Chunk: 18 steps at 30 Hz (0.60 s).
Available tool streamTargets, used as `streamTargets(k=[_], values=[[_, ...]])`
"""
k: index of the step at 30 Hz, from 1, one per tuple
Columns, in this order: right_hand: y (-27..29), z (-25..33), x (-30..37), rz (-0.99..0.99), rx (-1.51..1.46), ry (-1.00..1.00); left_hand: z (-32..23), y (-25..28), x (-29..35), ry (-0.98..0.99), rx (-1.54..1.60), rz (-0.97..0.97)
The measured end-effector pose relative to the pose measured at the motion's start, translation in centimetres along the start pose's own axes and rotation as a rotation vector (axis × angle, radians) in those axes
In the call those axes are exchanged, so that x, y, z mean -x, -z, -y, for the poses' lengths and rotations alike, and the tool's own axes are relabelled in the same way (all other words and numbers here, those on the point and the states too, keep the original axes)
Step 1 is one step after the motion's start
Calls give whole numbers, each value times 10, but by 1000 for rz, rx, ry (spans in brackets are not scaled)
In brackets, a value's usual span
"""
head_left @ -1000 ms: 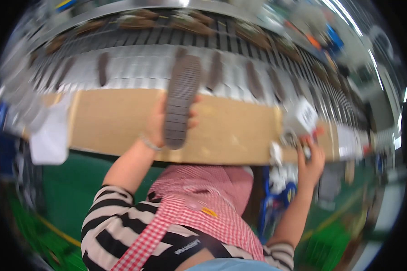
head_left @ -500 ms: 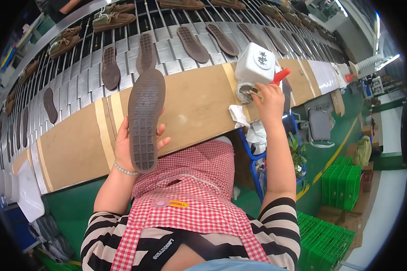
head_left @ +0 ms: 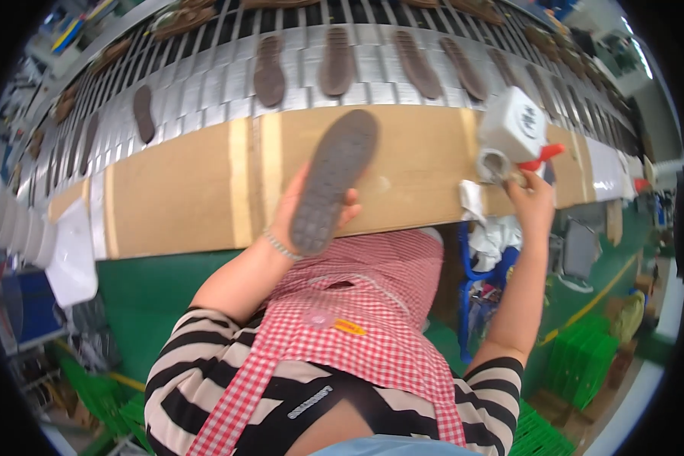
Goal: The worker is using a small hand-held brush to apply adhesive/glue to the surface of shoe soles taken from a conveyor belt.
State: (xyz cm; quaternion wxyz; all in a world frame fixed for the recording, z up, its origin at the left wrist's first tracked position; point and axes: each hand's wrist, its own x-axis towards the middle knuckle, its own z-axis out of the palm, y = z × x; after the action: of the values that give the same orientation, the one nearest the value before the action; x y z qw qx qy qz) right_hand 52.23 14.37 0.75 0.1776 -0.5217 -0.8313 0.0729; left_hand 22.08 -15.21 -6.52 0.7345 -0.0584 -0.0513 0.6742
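Head view, and right across the top we've got the conveyor [head_left: 378,87], metal slats and dark rods, with a row of soles [head_left: 270,72] laid flat along its near side and brown shoes [head_left: 184,20] behind them. Below that we see the long cardboard [head_left: 175,182], pale tape bands across it, then the red-checked apron [head_left: 387,334] over a striped top. Down at lower right, green crates [head_left: 581,361] sit on the floor.

Over on the right of the cardboard stands the white jug [head_left: 515,125]. And there's our brown sole [head_left: 334,178], up in the air over the cardboard, gridded underside facing us, top end leaning right! The left hand [head_left: 290,204] is clamped on it, thumb side left, fingertips round the right edge. The right hand [head_left: 534,201] is at the small cup [head_left: 494,165] just below the jug, fingers bent; whether they pinch anything, we cannot tell. White paper [head_left: 472,199] lies nearby, a red handle [head_left: 541,156] pokes out beside the jug, and a beaded bracelet [head_left: 281,245] circles the left wrist.
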Motion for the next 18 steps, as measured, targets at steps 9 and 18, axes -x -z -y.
streamTargets(k=[9, 18], values=[[37, 101, 64, 101, -1052, 163, 45, -18, -2, -82, -95, -163], [21, 168, 89, -15, -506, 773, 56, -34, -5, 22, -247, -123]])
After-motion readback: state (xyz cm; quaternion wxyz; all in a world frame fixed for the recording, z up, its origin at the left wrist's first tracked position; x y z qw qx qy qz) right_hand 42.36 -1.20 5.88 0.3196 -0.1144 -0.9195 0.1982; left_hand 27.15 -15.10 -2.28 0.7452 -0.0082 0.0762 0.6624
